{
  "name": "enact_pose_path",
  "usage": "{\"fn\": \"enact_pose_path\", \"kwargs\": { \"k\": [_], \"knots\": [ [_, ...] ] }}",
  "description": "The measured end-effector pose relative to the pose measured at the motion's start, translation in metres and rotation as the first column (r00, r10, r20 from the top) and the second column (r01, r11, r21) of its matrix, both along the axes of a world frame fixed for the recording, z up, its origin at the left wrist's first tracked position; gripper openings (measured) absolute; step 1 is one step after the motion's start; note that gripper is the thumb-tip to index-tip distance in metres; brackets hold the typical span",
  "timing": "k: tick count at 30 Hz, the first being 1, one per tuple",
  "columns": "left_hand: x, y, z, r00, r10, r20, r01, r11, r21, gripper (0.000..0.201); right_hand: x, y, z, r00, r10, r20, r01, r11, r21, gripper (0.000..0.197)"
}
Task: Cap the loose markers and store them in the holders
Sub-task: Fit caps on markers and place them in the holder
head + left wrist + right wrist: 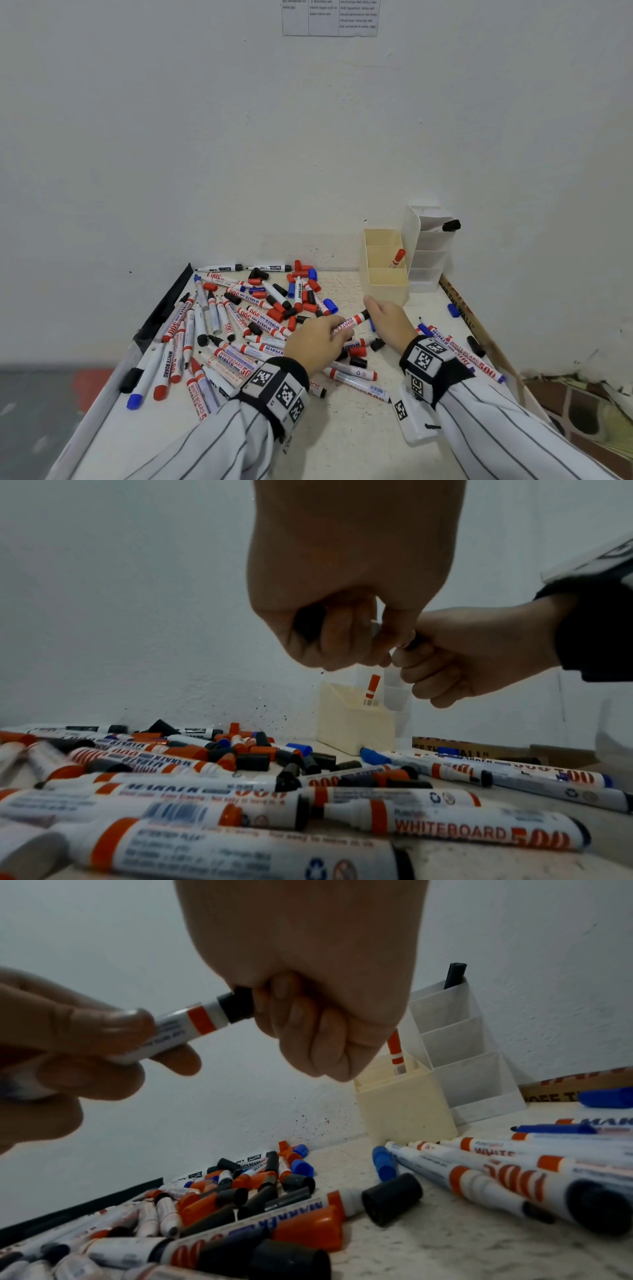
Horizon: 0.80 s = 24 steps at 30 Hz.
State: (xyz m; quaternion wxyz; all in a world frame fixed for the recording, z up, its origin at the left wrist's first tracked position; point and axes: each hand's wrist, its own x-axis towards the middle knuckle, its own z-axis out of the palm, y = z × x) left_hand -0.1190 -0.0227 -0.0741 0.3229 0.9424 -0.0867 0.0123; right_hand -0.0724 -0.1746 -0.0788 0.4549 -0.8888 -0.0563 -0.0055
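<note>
At the frame's centre, the left hand grips the marker while the right hand curls around its black cap, which should be pushed straight on until seated, not tilted.

Left hand: raised off the worktop, knuckles up, fingers curled round a marker barrel.
Right hand: raised beside it, fist-like, fingers closed on the black cap at the barrel's end.
Both forearms: striped sleeves, black tagged wristbands.
</note>
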Motion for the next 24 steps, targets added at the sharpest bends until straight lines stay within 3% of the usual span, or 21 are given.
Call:
{"fn": "enact_pose_path", "kwargs": {
  "k": [3,7,10,13,16,19,21,24],
  "knots": [
    [0.003,0.001,0.005,0.996,-0.056,-0.068,0.055,0.998,-0.015,0.03,-0.001,0.005,0.002,1.0,0.004,0.018,-0.005,0.999,0.037,0.046],
    [0.005,0.007,0.015,0.964,-0.13,-0.233,0.082,0.975,-0.205,0.036,-0.002,0.012,0.002,0.999,0.034,0.041,-0.038,0.995,0.097,0.044],
    [0.003,0.017,0.018,0.909,-0.16,-0.385,0.018,0.937,-0.348,0.037,-0.004,0.017,-0.002,0.996,0.078,0.036,-0.082,0.986,0.143,0.041],
    [0.003,0.024,0.014,0.923,-0.163,-0.348,0.04,0.942,-0.334,0.038,-0.004,0.023,-0.003,0.992,0.115,0.055,-0.123,0.979,0.161,0.039],
    [0.0,0.032,0.013,0.949,-0.103,-0.299,0.012,0.957,-0.291,0.038,-0.001,0.03,0.001,0.98,0.194,0.049,-0.197,0.978,0.074,0.037],
    [-0.003,0.049,0.01,0.954,0.009,-0.3,-0.093,0.96,-0.265,0.041,0.005,0.04,0.005,0.974,0.223,0.052,-0.223,0.975,0.001,0.037],
    [-0.006,0.072,0.003,0.944,0.192,-0.267,-0.252,0.944,-0.212,0.032,0.01,0.049,0.007,0.977,0.205,0.066,-0.208,0.977,0.039,0.036],
    [-0.014,0.117,-0.009,0.836,0.483,-0.26,-0.503,0.864,-0.013,0.02,0.017,0.063,0.008,0.986,0.129,0.101,-0.14,0.985,0.103,0.029]
  ]
}}
